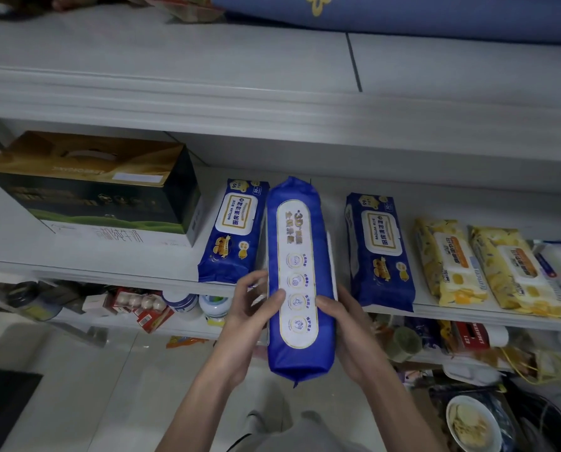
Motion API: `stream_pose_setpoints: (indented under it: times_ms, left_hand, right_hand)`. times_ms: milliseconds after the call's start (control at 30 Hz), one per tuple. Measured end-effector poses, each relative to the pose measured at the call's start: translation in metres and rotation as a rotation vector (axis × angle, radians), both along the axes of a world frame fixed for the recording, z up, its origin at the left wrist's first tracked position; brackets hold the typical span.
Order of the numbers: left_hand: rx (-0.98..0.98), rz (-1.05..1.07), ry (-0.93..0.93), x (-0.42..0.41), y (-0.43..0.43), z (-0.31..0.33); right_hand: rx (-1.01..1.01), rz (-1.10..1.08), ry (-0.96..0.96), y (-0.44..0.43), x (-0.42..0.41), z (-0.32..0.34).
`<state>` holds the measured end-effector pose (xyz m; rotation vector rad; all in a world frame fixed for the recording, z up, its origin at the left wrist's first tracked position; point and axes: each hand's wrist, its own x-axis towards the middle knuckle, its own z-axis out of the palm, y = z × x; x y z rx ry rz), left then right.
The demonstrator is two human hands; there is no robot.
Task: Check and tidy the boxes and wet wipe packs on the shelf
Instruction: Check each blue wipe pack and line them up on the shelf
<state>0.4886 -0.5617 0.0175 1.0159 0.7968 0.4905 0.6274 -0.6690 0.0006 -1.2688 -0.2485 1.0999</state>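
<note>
I hold a blue wet wipe pack (297,256) on its side, its narrow face with a white oval label up, over the front edge of the white shelf (116,270). My left hand (250,318) grips its left side with the thumb on the label. My right hand (344,324) grips its right side. Two more blue packs lie flat on the shelf, one to the left (233,233) and one to the right (382,252). Two yellow packs (448,262) (514,272) lie further right. A black and gold box (90,181) stands on a white box (116,236) at the left.
A white and blue pack (559,269) sits at the shelf's far right edge. The lower shelf holds jars (214,308), small red boxes (142,305) and bags. A bowl (471,422) sits at bottom right. A blue cloth (403,14) lies on the top shelf.
</note>
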Motion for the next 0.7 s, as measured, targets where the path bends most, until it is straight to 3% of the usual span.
stream_pose_setpoints:
  times_ms: [100, 267, 700]
  left_hand:
    - [-0.03, -0.059, -0.04, 0.001, 0.003, 0.003]
    - [-0.055, -0.071, -0.041, 0.002, 0.005, 0.003]
    - [0.022, -0.193, -0.059, 0.003, 0.016, 0.001]
  right_hand:
    - [0.033, 0.007, 0.031, -0.005, -0.003, -0.003]
    - [0.025, 0.125, -0.073, -0.011, 0.007, 0.007]
    - [0.045, 0.015, -0.062, -0.011, 0.0, 0.009]
